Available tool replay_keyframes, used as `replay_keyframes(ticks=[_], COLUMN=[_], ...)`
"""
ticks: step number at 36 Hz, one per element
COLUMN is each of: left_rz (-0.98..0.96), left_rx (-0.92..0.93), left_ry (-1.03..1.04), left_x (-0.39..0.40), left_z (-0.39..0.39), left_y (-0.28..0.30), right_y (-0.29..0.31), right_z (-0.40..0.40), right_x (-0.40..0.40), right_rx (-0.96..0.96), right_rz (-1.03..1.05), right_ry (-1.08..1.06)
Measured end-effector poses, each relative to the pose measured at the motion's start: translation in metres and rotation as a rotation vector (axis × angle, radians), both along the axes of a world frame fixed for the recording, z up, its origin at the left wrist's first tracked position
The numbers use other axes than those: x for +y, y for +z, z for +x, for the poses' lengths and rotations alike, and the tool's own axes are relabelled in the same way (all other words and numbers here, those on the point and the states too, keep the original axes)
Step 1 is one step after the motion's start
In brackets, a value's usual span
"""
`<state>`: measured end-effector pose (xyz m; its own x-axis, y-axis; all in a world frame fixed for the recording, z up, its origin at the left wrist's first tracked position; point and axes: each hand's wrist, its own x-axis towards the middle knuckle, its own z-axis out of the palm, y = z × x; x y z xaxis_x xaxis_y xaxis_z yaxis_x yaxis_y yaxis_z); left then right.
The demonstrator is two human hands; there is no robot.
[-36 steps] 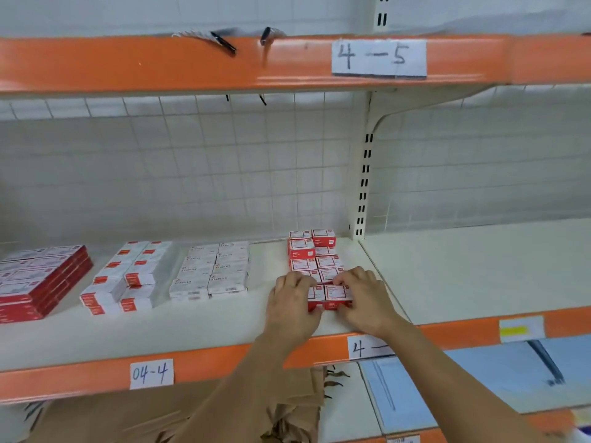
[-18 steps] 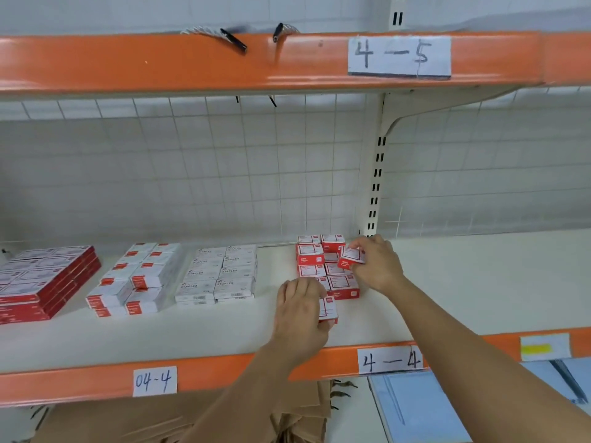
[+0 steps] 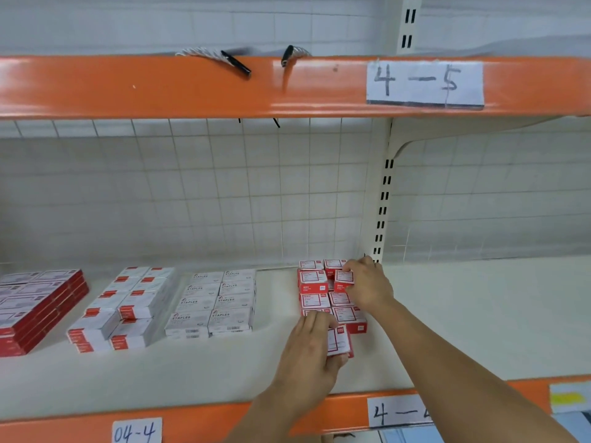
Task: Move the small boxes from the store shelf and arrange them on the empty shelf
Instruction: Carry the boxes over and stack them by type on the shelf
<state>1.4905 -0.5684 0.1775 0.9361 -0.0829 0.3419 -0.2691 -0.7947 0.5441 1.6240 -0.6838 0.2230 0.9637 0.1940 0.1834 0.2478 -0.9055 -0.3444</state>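
Several small red-and-white boxes (image 3: 315,300) lie in two rows near the right end of the cream shelf (image 3: 224,372). My left hand (image 3: 311,356) grips one small box (image 3: 340,342) at the front of the rows, just above the shelf. Further back, my right hand (image 3: 367,284) pinches another small box (image 3: 344,279) and holds it on top of the rear boxes in the right row. The adjoining shelf section (image 3: 479,308) to the right of the upright post holds no boxes.
Left of the small boxes stand white staples boxes (image 3: 217,302), white-and-red boxes (image 3: 128,308) and a stack of red boxes (image 3: 35,305). An orange upper shelf edge (image 3: 224,87) labelled 4-5 hangs overhead. A slotted upright post (image 3: 383,203) divides the sections.
My right hand carried a box from the front of the rows back to the rear of the stack. My left hand lifted the front box slightly. The camera moved closer.
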Motion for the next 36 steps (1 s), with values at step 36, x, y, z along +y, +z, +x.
replay_keyframes(ticks=[36], left_rz=[-0.024], left_rx=[-0.052], left_ry=[0.219], left_x=[0.028], left_z=[0.035], left_y=[-0.004], right_y=[-0.01], right_z=[-0.034], right_x=[-0.027], right_rx=[-0.008], right_rz=[0.419], right_ry=[0.124])
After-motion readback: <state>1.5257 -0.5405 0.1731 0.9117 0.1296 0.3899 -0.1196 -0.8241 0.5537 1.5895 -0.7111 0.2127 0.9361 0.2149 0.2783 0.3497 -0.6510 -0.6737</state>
